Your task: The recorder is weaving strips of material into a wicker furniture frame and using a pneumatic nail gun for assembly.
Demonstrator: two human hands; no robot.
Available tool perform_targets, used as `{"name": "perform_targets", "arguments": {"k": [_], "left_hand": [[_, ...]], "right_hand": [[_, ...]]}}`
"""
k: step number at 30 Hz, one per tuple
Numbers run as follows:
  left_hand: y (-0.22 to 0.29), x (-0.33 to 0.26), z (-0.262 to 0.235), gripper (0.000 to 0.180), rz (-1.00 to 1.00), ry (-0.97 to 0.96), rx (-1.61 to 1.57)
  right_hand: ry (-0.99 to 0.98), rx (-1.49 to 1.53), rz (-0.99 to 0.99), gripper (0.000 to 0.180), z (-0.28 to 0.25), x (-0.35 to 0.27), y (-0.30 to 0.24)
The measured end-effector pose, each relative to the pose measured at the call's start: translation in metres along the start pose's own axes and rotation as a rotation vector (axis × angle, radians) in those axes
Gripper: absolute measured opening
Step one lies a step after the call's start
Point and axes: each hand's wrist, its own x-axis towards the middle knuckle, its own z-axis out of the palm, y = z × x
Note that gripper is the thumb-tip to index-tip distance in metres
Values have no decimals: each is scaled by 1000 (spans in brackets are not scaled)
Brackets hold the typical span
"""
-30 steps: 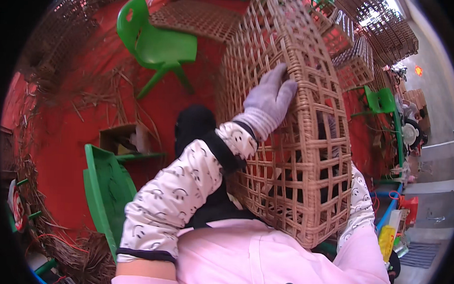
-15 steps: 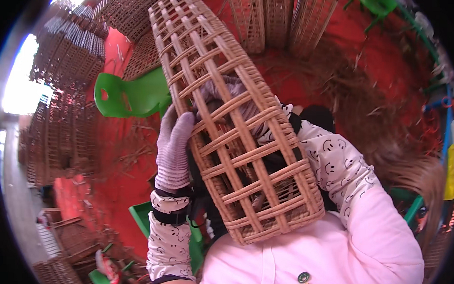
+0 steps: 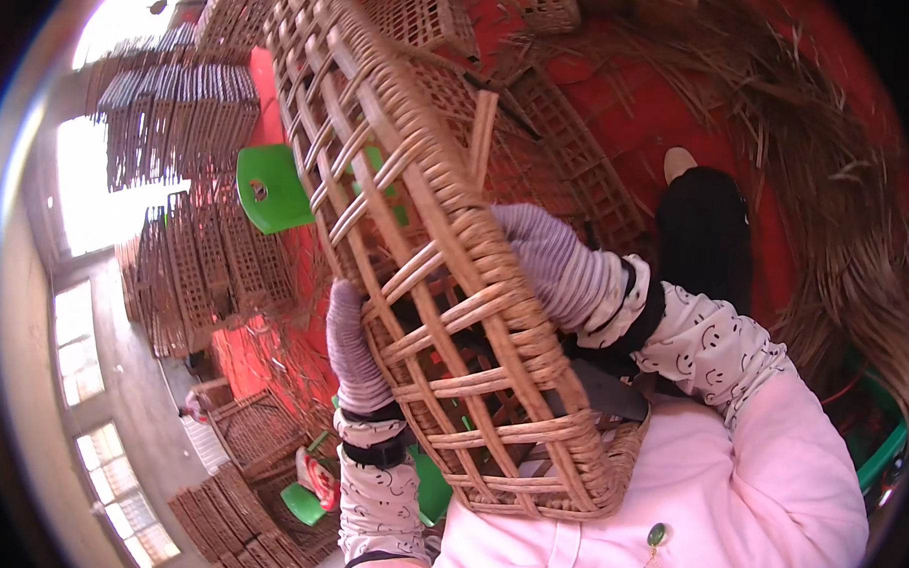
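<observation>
A long brown wicker basket with an open lattice weave is tilted across my front, its near end against my pink top. At its left side, my left hand, in a striped glove, is closed on the edge, with some fingers behind the weave. My right hand, gloved alike, is closed at the thick braided right edge; its fingertips are partly hidden there. A flat strip sticks up from that edge just beyond the right fingers. Under the right wrist is a dark grey flat piece, partly covered.
Stacks of wicker panels stand at the left near the windows. A green plastic chair is beyond the basket. Lattice pieces lie on the red floor ahead. Loose fibre strands heap at the right, above a green bin.
My right hand has come from inside the basket to its right edge. The basket has turned, showing more of its braided right side. My view has swung, bringing in the windows.
</observation>
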Motion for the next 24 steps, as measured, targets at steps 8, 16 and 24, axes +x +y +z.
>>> {"name": "perform_targets", "arguments": {"k": [8, 16, 24], "left_hand": [[-26, 15, 17, 33, 166, -162, -324], [-56, 39, 20, 21, 158, -318, -327], [-77, 63, 26, 21, 421, -239, -124]], "right_hand": [[48, 106, 170, 22, -22, 4, -33], [449, -454, 298, 21, -33, -26, -67], [597, -708, 359, 21, -18, -30, -92]]}}
